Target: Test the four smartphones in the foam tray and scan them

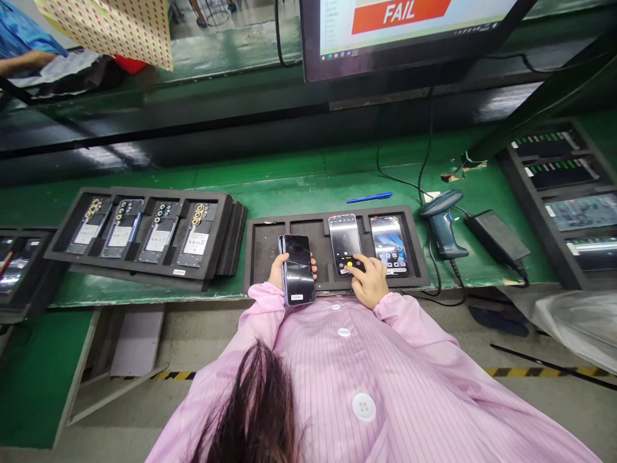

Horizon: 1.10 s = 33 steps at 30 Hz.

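My left hand (277,271) is wrapped round a dark-screened smartphone (299,267), its fingertips showing at the right edge. A second edge beneath it looks like another phone stacked under it. They are held over the left part of a black foam tray (328,280). My right hand (370,280) has its fingers apart and holds nothing. One fingertip touches the lower screen of a second smartphone (345,238), which lies in the tray and shows a camera-like screen with a yellow button. Right of it, a smartphone with a lit home screen (389,243) lies in its slot.
Stacked foam trays (212,254) with opened phones stand on the left. A barcode scanner (444,225), a black power adapter (499,239) and cables lie right. Behind are a blue pen (369,197) and a monitor (409,38) reading FAIL. More trays (554,193) stand far right.
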Each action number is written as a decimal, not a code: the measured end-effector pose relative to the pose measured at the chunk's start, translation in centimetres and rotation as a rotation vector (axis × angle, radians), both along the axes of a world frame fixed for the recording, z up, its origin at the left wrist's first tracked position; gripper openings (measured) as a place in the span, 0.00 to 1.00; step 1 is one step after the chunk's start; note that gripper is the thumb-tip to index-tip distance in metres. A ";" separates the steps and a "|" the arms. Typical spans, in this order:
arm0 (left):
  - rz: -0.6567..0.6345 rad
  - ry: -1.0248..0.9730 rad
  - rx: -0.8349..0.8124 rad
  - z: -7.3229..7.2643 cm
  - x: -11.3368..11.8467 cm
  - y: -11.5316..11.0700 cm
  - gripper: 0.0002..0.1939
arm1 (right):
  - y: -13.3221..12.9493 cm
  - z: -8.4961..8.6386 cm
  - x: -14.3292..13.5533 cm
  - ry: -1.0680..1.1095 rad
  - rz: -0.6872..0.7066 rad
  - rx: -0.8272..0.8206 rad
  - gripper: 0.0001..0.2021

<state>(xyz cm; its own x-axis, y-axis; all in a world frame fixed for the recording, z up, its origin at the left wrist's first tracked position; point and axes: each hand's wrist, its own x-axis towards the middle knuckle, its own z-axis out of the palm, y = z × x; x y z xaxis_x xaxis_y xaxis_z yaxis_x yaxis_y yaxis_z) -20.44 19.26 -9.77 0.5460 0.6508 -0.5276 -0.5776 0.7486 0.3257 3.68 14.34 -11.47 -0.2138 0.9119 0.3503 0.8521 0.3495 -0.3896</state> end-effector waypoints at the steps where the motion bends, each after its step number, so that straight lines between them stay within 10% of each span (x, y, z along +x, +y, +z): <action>1: -0.001 0.001 -0.003 0.0 0.0 0.0 0.29 | 0.0 -0.1 0.1 0.019 -0.006 0.015 0.15; 33: -0.009 -0.026 -0.043 0.7 0.3 0.4 0.25 | -0.1 -0.2 1.3 0.145 -0.029 0.075 0.08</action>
